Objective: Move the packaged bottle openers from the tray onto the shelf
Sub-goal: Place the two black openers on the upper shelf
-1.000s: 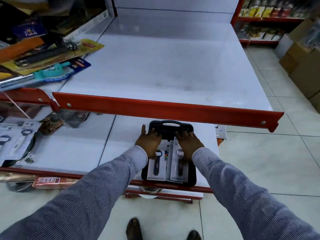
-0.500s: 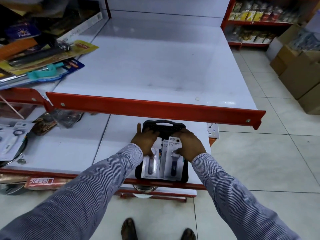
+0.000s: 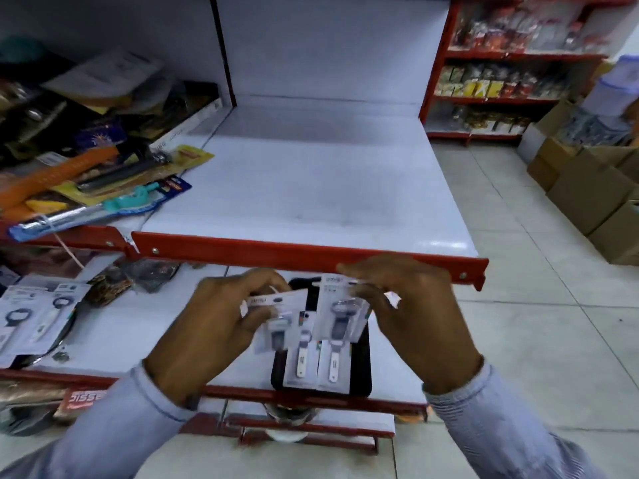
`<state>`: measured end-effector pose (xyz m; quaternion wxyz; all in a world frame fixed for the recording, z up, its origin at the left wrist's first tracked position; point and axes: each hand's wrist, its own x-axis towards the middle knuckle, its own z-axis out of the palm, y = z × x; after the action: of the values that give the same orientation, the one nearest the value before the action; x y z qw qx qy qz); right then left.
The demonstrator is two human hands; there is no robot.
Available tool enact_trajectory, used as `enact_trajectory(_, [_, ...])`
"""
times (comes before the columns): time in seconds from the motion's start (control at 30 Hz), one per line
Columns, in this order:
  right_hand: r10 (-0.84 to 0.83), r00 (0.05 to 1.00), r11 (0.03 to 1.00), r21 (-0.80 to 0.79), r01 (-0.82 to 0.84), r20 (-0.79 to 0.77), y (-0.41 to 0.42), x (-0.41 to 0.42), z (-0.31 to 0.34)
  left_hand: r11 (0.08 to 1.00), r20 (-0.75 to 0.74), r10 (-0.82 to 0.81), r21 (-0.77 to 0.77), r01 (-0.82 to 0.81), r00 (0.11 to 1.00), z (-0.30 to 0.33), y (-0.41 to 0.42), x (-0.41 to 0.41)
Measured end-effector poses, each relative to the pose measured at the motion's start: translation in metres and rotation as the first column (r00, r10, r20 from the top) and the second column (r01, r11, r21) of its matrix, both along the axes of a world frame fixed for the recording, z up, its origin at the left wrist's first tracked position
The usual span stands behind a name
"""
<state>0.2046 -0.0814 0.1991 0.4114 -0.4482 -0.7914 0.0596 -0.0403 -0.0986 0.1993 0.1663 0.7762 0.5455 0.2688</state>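
Note:
My left hand (image 3: 211,323) grips one packaged bottle opener (image 3: 276,323) by its card top, lifted above the black tray (image 3: 361,368). In my right hand (image 3: 415,316) hangs a second packaged bottle opener (image 3: 340,312), pinched at its upper corner. Two more packaged openers (image 3: 313,361) with white handles lie side by side in the tray, which sits on the lower shelf. Above and behind the hands stretches the wide white shelf (image 3: 311,188) with its red front lip (image 3: 294,252), bare on this section.
Assorted carded tools (image 3: 103,188) are piled on the shelf's left section. Other carded goods (image 3: 31,312) lie on the lower shelf at left. Cardboard boxes (image 3: 587,188) stand on the tiled floor at right, and a stocked red rack (image 3: 501,81) is behind.
Both hands rose from the tray, each lifting a packaged opener up toward the red shelf lip. The view tilted up and now shows the shelf's back wall.

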Motion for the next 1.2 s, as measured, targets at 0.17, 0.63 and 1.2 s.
enact_trajectory(0.17, [0.036,0.935,0.993,-0.090,-0.072,-0.352,0.022,0.006,0.097,0.996,0.338,0.022,0.074,-0.050,0.941,0.090,0.023,-0.008])
enact_trajectory(0.63, [-0.131,0.986,0.874,-0.482,0.066,-0.102,0.215,-0.025,0.062,0.982,0.085,0.182,-0.063,-0.177,0.980,0.050,0.230,-0.014])
enact_trajectory(1.2, [-0.354,0.903,0.932,0.166,0.321,0.245,0.065,-0.030,0.005,0.870,-0.381,0.367,0.463,-0.169,0.849,-0.010,0.077,0.021])
